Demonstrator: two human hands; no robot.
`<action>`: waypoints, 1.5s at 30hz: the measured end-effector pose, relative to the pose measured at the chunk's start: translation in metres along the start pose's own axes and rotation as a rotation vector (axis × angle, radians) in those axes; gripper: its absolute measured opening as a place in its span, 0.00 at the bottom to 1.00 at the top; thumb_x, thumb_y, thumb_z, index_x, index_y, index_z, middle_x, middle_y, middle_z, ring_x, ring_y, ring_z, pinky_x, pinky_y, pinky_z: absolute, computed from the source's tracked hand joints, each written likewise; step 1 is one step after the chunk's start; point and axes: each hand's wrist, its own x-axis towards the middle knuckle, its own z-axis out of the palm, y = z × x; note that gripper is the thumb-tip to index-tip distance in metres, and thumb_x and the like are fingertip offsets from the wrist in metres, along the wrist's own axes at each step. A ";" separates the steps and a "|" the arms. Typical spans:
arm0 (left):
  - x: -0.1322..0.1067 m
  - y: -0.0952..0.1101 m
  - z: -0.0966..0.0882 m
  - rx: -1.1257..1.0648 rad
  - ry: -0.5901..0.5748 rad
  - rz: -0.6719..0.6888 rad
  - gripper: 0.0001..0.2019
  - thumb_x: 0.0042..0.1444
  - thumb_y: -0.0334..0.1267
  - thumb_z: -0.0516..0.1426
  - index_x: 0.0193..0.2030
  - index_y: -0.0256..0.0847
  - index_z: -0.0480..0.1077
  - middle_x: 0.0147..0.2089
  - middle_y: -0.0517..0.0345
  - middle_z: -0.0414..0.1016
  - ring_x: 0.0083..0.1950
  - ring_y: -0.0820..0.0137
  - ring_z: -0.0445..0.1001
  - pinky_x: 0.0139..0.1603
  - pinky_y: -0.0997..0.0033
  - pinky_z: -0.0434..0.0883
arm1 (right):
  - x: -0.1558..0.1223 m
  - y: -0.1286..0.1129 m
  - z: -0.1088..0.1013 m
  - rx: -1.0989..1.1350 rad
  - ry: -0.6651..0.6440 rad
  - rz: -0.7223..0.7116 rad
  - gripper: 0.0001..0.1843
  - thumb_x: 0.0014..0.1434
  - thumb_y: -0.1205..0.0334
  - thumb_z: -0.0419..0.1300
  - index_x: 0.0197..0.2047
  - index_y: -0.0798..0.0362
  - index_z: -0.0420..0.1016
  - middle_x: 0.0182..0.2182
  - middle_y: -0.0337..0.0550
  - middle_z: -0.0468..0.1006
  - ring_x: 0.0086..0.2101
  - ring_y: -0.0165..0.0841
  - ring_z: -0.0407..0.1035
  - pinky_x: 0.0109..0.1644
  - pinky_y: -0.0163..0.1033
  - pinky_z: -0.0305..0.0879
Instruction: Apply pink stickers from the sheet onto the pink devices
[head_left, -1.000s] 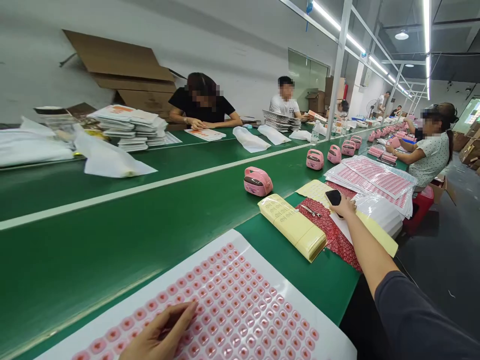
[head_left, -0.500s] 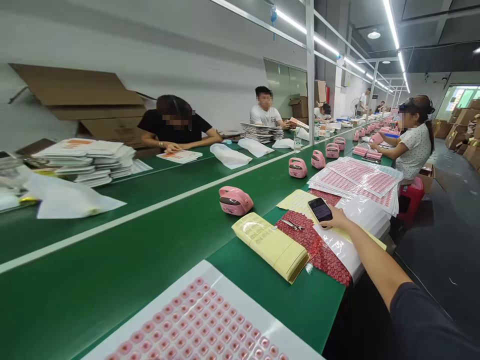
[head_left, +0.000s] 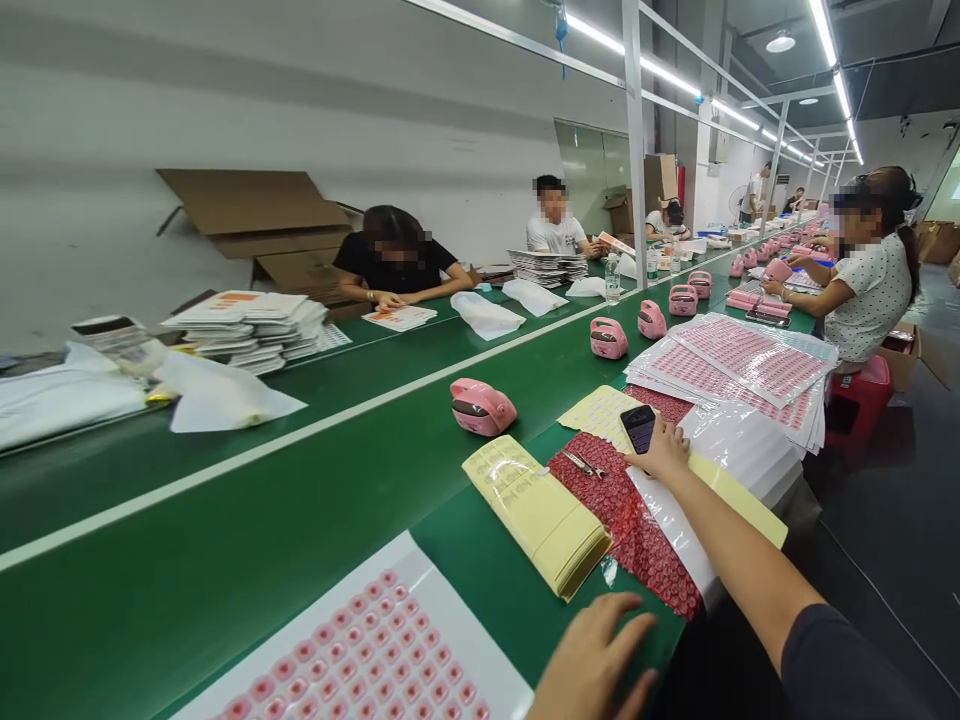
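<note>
The right hand (head_left: 660,452) grips a black smartphone (head_left: 638,428), fingers closed on its lower edge; the left hand (head_left: 592,660), fingers spread apart, hovers over the green table (head_left: 480,600), just beside a sheet of pink stickers (head_left: 367,640).

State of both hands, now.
Left hand: open, fingers spread, holding nothing.
Right hand: closed, holding a smartphone.

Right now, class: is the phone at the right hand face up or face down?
Face up: the phone shows its screen above the right hand.
</note>
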 end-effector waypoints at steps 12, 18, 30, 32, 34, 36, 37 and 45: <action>0.089 0.016 0.079 -0.003 -0.231 -0.130 0.33 0.47 0.33 0.56 0.61 0.26 0.52 0.64 0.34 0.53 0.66 0.53 0.49 0.64 0.51 0.52 | 0.000 0.001 -0.002 -0.038 -0.007 -0.021 0.46 0.45 0.48 0.61 0.63 0.55 0.49 0.54 0.56 0.62 0.52 0.48 0.56 0.52 0.48 0.51; 0.087 0.014 0.088 0.018 -0.307 -0.097 0.38 0.52 0.52 0.52 0.65 0.34 0.46 0.67 0.41 0.45 0.67 0.52 0.40 0.64 0.45 0.47 | 0.002 0.007 -0.006 -0.016 -0.071 -0.110 0.46 0.48 0.48 0.59 0.64 0.59 0.46 0.57 0.59 0.59 0.54 0.50 0.54 0.54 0.50 0.50; 0.100 0.018 0.078 0.013 -0.375 -0.189 0.42 0.49 0.51 0.56 0.66 0.38 0.41 0.67 0.40 0.38 0.67 0.50 0.38 0.62 0.42 0.47 | -0.053 0.115 -0.021 0.193 -0.199 -0.221 0.32 0.57 0.65 0.47 0.65 0.54 0.47 0.63 0.44 0.51 0.63 0.34 0.41 0.65 0.46 0.38; 0.103 0.017 0.083 0.017 -0.382 -0.172 0.41 0.49 0.53 0.55 0.66 0.42 0.42 0.68 0.42 0.38 0.67 0.49 0.38 0.61 0.40 0.47 | -0.055 0.115 -0.022 0.345 -0.253 -0.204 0.31 0.58 0.64 0.45 0.65 0.50 0.46 0.63 0.40 0.52 0.62 0.31 0.44 0.64 0.45 0.41; 0.103 0.015 0.092 0.076 -0.365 -0.135 0.39 0.49 0.52 0.56 0.65 0.46 0.45 0.68 0.44 0.40 0.67 0.47 0.39 0.60 0.35 0.46 | -0.055 0.113 -0.028 0.474 -0.348 -0.247 0.30 0.59 0.64 0.45 0.64 0.50 0.47 0.62 0.41 0.56 0.61 0.29 0.48 0.63 0.42 0.47; 0.101 0.014 0.102 0.154 -0.325 -0.110 0.38 0.48 0.50 0.58 0.64 0.48 0.48 0.67 0.46 0.44 0.66 0.46 0.42 0.59 0.33 0.46 | -0.052 0.113 -0.038 0.507 -0.378 -0.310 0.28 0.59 0.64 0.46 0.63 0.50 0.51 0.60 0.41 0.59 0.60 0.30 0.51 0.61 0.41 0.49; 0.101 0.015 0.106 0.186 -0.299 -0.113 0.38 0.47 0.48 0.58 0.64 0.48 0.48 0.67 0.46 0.46 0.66 0.46 0.44 0.59 0.34 0.47 | -0.049 0.114 -0.044 0.461 -0.338 -0.314 0.27 0.60 0.63 0.46 0.63 0.51 0.52 0.61 0.42 0.58 0.60 0.30 0.50 0.62 0.41 0.48; 0.104 0.019 0.114 0.269 -0.157 -0.211 0.34 0.52 0.52 0.53 0.63 0.39 0.52 0.64 0.40 0.53 0.63 0.51 0.54 0.59 0.41 0.54 | -0.021 0.127 -0.057 -0.105 -0.199 -0.142 0.31 0.60 0.57 0.47 0.64 0.59 0.49 0.64 0.52 0.48 0.63 0.42 0.37 0.63 0.53 0.35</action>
